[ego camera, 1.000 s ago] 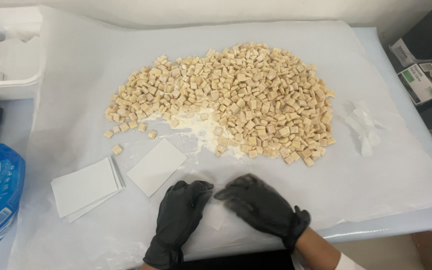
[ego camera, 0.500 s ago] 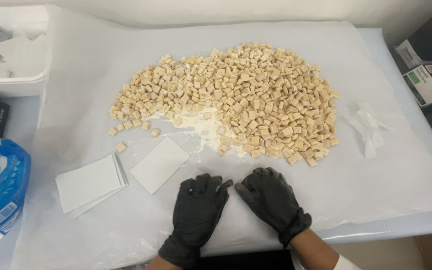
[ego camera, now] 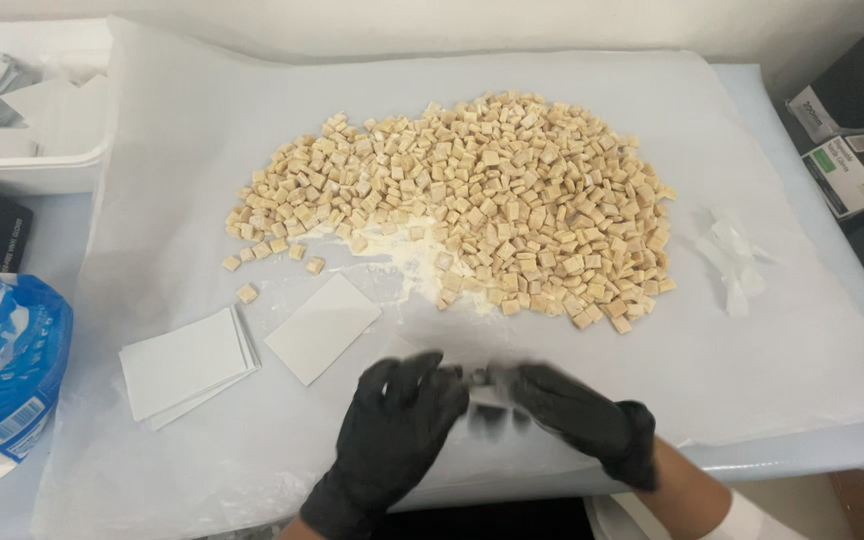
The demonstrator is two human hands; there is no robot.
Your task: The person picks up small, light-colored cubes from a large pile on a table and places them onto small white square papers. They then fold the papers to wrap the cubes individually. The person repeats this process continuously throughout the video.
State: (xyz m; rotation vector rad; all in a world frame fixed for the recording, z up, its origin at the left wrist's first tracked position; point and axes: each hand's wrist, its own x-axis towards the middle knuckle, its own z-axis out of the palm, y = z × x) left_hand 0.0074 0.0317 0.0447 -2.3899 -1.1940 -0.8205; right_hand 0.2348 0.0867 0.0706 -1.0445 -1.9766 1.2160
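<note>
Both gloved hands, left hand (ego camera: 392,440) and right hand (ego camera: 577,420), are meeting fingertip to fingertip, pinching a small blurred white piece (ego camera: 487,392); its kind cannot be told. They are hovering over white paper (ego camera: 802,350), below the heap of beige squares (ego camera: 472,200), near white cards (ego camera: 184,362).

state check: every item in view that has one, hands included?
left hand: black glove, fingers curled, meeting right hand; blurred, hold unclear
right hand: black glove, blurred, fingers toward left hand
pile of tan cubes: spread loose on white sheet, some strays at left
stack of white cards: flat, fanned slightly
single white card: flat, apart from stack
blue bag: crumpled, lying at left edge
</note>
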